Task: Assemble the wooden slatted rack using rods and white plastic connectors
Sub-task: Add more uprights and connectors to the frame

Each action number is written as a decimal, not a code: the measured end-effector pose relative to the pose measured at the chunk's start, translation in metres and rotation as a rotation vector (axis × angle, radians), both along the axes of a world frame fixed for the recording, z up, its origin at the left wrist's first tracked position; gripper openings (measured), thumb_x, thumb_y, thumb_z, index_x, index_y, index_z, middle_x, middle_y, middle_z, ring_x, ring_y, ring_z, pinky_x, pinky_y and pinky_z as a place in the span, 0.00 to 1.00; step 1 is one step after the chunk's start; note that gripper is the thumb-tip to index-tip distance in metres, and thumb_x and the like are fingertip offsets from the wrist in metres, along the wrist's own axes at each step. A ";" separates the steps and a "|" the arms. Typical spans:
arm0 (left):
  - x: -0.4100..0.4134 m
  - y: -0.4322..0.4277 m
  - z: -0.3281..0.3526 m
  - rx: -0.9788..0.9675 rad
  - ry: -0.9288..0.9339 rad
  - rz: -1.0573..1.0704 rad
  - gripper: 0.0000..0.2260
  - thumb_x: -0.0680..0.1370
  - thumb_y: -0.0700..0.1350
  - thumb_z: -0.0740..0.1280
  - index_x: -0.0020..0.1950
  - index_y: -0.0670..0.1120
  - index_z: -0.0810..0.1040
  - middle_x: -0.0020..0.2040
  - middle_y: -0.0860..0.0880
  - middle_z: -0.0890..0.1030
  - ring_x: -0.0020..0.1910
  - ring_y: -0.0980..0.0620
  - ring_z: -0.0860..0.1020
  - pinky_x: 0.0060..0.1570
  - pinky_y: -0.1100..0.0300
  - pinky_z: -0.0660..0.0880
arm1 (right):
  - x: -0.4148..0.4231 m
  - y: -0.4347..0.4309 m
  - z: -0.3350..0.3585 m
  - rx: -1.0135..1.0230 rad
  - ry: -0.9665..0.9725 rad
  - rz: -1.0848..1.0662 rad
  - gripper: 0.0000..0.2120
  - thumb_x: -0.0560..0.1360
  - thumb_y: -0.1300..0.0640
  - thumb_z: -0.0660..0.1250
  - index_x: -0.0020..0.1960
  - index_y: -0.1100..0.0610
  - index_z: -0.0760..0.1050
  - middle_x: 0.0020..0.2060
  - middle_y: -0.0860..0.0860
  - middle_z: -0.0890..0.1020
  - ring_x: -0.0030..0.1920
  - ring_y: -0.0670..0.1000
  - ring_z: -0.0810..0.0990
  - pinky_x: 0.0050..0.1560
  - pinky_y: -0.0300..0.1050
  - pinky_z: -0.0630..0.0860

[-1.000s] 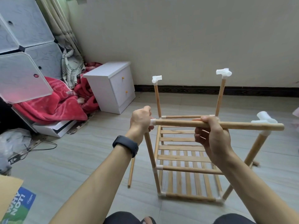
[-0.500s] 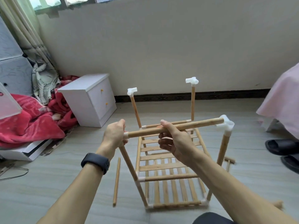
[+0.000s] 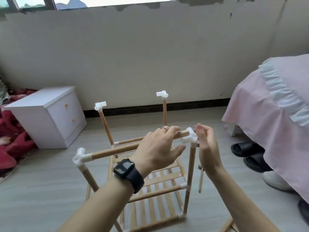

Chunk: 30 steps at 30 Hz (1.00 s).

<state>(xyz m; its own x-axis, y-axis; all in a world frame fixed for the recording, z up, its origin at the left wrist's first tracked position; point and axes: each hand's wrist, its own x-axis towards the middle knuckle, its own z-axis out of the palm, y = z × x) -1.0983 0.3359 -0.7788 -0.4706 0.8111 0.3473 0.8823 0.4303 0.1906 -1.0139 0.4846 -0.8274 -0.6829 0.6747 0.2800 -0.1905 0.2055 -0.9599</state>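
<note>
Half-built slatted rack (image 3: 158, 193), horizontal rod (image 3: 115, 150) (white connectors (image 3: 81, 156))

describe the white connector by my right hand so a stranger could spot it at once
Find the wooden rack left of the pink bed. Of four white ones on its top corners, this connector caps the near right post. It alone sits between the left hand and right hand.
</note>
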 end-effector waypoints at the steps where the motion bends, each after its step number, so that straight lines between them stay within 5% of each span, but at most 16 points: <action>1: 0.002 0.013 -0.002 -0.016 0.018 -0.009 0.22 0.81 0.63 0.58 0.73 0.55 0.66 0.63 0.53 0.77 0.58 0.53 0.77 0.55 0.55 0.75 | -0.006 0.004 0.000 -0.014 -0.061 0.096 0.24 0.76 0.33 0.59 0.59 0.51 0.73 0.48 0.50 0.84 0.48 0.46 0.84 0.47 0.41 0.79; 5: -0.003 0.024 -0.012 0.021 0.248 0.039 0.19 0.83 0.63 0.53 0.65 0.53 0.71 0.53 0.55 0.79 0.46 0.54 0.80 0.32 0.64 0.65 | -0.018 0.009 -0.014 0.031 -0.056 0.222 0.19 0.79 0.36 0.59 0.43 0.47 0.81 0.28 0.47 0.78 0.30 0.46 0.76 0.34 0.41 0.72; 8: -0.003 0.017 -0.015 0.019 0.385 0.046 0.19 0.81 0.64 0.58 0.56 0.50 0.76 0.41 0.55 0.79 0.32 0.57 0.77 0.24 0.70 0.51 | -0.021 0.008 -0.022 0.033 -0.002 0.158 0.24 0.79 0.35 0.56 0.35 0.44 0.82 0.24 0.46 0.76 0.27 0.41 0.73 0.34 0.39 0.70; 13: 0.000 0.024 -0.015 0.040 0.449 0.098 0.24 0.79 0.66 0.54 0.49 0.48 0.77 0.34 0.53 0.77 0.26 0.53 0.76 0.21 0.63 0.57 | -0.023 0.005 -0.024 -0.007 0.008 0.040 0.29 0.78 0.33 0.55 0.28 0.51 0.75 0.24 0.49 0.70 0.27 0.47 0.70 0.34 0.46 0.69; 17: 0.003 0.027 -0.017 0.051 0.433 0.137 0.27 0.79 0.68 0.50 0.49 0.48 0.76 0.34 0.53 0.77 0.25 0.53 0.74 0.21 0.62 0.59 | -0.021 0.010 -0.027 0.013 0.007 0.045 0.40 0.75 0.30 0.53 0.34 0.69 0.69 0.27 0.55 0.70 0.30 0.52 0.70 0.37 0.50 0.70; 23: 0.003 0.026 -0.015 0.078 0.418 0.132 0.26 0.79 0.68 0.53 0.48 0.47 0.76 0.32 0.53 0.75 0.23 0.55 0.67 0.20 0.65 0.55 | -0.017 0.013 -0.027 0.030 -0.044 0.124 0.40 0.71 0.21 0.50 0.32 0.59 0.69 0.27 0.51 0.69 0.30 0.46 0.70 0.41 0.46 0.70; 30: 0.006 0.027 -0.014 0.081 0.409 0.169 0.26 0.77 0.70 0.56 0.47 0.48 0.76 0.34 0.53 0.78 0.26 0.49 0.77 0.22 0.62 0.60 | -0.011 0.015 -0.027 0.046 -0.056 0.115 0.52 0.67 0.17 0.48 0.41 0.70 0.70 0.28 0.50 0.68 0.32 0.48 0.68 0.39 0.49 0.70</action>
<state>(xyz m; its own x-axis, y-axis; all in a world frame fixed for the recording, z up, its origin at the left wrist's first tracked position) -1.0926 0.3633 -0.7928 -0.4049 0.6975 0.5913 0.8109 0.5726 -0.1202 -1.0253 0.5000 -0.8540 -0.7705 0.5784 0.2680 -0.1620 0.2289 -0.9599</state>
